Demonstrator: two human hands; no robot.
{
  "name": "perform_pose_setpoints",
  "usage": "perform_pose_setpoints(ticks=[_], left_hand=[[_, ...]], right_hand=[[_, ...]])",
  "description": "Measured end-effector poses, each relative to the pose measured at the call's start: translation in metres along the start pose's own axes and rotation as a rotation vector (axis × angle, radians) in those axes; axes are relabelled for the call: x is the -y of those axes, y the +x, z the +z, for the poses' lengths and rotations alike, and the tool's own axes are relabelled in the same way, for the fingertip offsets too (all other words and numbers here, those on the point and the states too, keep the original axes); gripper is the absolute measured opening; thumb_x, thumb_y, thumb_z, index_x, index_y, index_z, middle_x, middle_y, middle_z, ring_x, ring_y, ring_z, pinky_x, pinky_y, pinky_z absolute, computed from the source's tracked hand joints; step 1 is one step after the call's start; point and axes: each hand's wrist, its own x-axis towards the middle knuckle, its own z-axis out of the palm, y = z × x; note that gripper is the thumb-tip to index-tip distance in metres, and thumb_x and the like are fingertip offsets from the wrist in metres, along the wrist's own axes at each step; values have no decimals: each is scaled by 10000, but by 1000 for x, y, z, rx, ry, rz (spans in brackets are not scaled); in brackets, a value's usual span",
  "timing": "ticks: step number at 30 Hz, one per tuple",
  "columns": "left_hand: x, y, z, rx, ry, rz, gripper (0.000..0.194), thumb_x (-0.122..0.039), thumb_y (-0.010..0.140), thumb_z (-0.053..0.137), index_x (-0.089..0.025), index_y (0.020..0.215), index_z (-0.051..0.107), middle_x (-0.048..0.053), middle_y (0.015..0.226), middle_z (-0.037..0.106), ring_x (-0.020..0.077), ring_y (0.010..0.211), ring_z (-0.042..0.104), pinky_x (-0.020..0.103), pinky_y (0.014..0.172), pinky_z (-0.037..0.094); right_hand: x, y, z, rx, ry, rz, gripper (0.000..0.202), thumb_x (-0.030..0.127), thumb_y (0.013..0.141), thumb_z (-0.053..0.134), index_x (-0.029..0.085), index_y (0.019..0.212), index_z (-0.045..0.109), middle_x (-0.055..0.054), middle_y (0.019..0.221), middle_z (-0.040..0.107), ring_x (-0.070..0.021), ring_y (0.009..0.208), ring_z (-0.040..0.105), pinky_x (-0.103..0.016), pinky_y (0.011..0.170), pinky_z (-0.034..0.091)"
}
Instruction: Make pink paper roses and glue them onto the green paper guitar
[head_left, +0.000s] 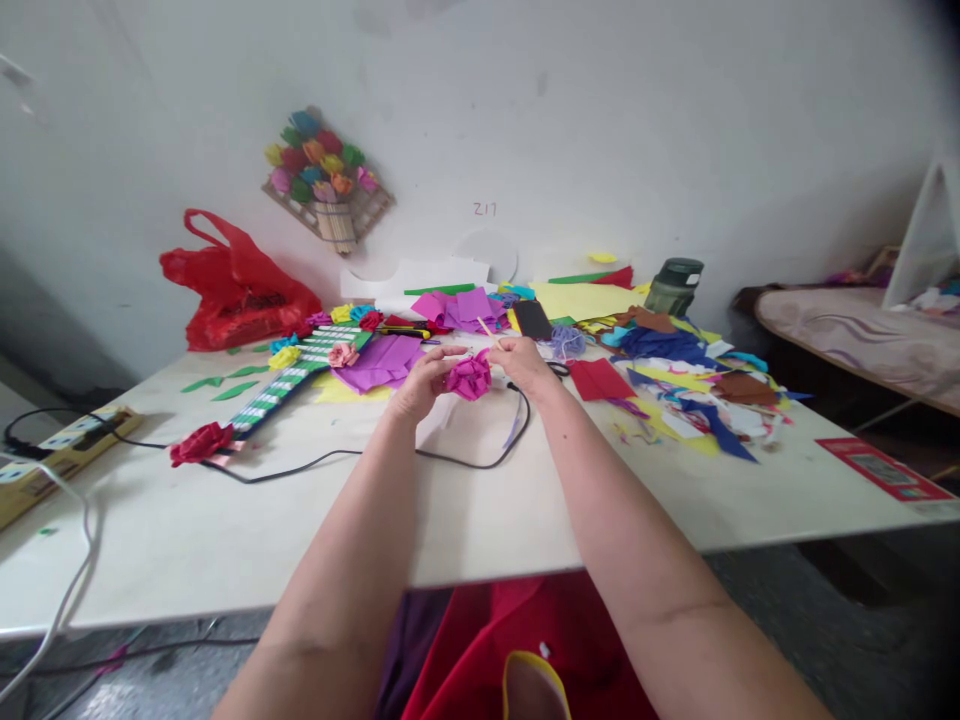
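A magenta paper flower is held above the middle of the table, with the fingers of my left hand closed on its left side. Just right of the flower, my right hand pinches a thin pale stick that slants up to the left. Purple paper sheets lie left of my hands. Further left, a green and white striped paper piece has several paper flowers about it, with a dark red flower by its lower end.
A black cable crosses the white table. Colourful paper scraps, a phone and a dark green bottle are to the right. At the back left is a red plastic bag; a power strip lies far left.
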Motion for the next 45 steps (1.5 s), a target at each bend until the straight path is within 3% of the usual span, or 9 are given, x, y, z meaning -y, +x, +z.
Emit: perform_pose_setpoints(ticks=[4,9,16,21,33,45], left_hand=[[0,2,0,-53,12,-37,429,-463,661,620,-119,912,667,54,669,665,157,562,596,252,522,435],[0,2,4,-100,56,-55,419,-511,628,685,-109,745,692,83,642,666,159,533,585,253,490,407],[2,2,4,-83,49,3,209,-315,588,748,-133,617,650,51,597,634,143,533,573,257,528,414],[3,3,2,-66,54,-45,164,-255,553,750,-141,613,648,60,616,650,156,552,583,269,547,427],[3,3,3,-121,91,-75,81,-190,554,680,-140,531,621,52,514,596,143,467,534,268,477,379],[4,5,2,-176,69,-30,94,-203,546,699,-155,544,618,29,525,589,136,488,534,259,484,387]], right_hand=[[0,-2,1,63,25,-8,193,320,577,566,177,505,458,65,489,302,-84,522,275,-258,516,195],[4,-6,3,158,23,-39,182,313,589,555,172,521,463,67,500,299,-82,535,266,-254,525,188],[8,-10,11,204,11,-46,166,308,589,527,180,528,440,68,504,293,-82,533,268,-249,524,191],[7,-12,15,212,46,-6,198,318,590,549,182,524,422,77,475,303,-67,493,256,-242,504,183],[9,-14,16,232,32,85,197,307,594,551,178,517,425,85,437,296,-50,447,242,-235,476,163],[12,-13,17,189,54,165,127,276,579,565,153,590,535,62,464,402,-59,449,302,-225,460,200]])
